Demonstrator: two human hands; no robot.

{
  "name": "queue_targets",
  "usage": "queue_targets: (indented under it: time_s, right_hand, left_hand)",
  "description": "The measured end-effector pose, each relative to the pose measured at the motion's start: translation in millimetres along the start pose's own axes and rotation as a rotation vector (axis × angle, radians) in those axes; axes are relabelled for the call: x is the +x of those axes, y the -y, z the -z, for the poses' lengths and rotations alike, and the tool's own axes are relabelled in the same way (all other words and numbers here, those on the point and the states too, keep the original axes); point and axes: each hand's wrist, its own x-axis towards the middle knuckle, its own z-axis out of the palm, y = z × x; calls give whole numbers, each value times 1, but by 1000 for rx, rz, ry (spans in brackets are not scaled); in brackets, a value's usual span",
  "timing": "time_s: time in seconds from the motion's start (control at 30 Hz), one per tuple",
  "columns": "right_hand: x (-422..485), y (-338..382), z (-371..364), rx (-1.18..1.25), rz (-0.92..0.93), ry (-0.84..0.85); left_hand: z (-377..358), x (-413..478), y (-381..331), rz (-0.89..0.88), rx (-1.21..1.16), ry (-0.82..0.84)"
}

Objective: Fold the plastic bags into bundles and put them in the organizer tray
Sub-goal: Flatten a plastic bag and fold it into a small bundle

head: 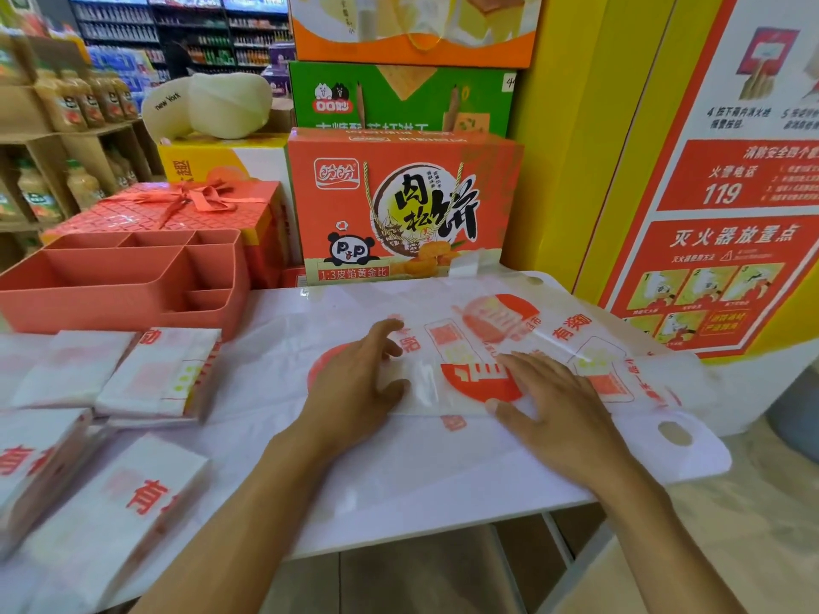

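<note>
A white plastic bag (554,343) with red print lies spread across the white table, partly folded over itself lengthwise. My left hand (354,383) rests on its left part, fingers relaxed and slightly bent. My right hand (554,405) presses flat on the fold, fingers spread. The coral organizer tray (88,299) with several compartments stands at the back left, nothing visible in it. Folded bag bundles lie on the left: one (164,374) by the tray, another (119,502) nearer me.
An orange snack box (399,206) stands right behind the bag, with more boxes stacked above. A red gift box (168,210) sits behind the tray. A yellow pillar with a red poster (709,214) is at the right. The table edge (443,529) runs close to me.
</note>
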Motion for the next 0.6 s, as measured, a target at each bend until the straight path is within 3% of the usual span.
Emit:
queue_targets:
  time_s: [0.13,0.23,0.37,0.6]
  right_hand:
    - [0,0,2,-10,11,22]
    - [2,0,2,-13,6,1]
    - [1,2,0,-32,-7,-52]
    - [-4,6,0,-84,48,-148]
  left_hand:
    - [-3,3,3,-126,96,-16]
    - [-2,3,7,-175,6,72]
    - [1,0,3,-193,81,221]
    - [5,-4,3,-257,96,85]
